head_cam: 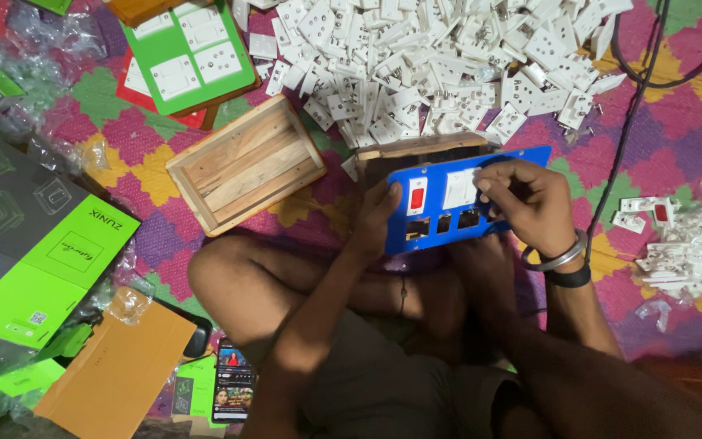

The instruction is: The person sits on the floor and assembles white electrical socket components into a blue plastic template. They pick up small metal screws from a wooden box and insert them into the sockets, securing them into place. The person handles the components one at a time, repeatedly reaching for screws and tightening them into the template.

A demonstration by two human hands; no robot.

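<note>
Head view: your left hand [377, 213] grips the blue switch plate [530, 158] at centre; right hand [526, 199] pinches a white module [458, 189] into its slot. Three cut-outs stay unfilled; spare parts pile [432, 65] at 12 o'clock.

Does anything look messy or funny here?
Yes. The white sockets lie in a jumbled pile on the mat, not stacked. The blue plate held by the left hand and right hand has empty cut-outs along its lower row.

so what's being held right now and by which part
The left hand holds the blue switch panel by its left edge; the right hand pinches a white switch module set in the panel.
</note>
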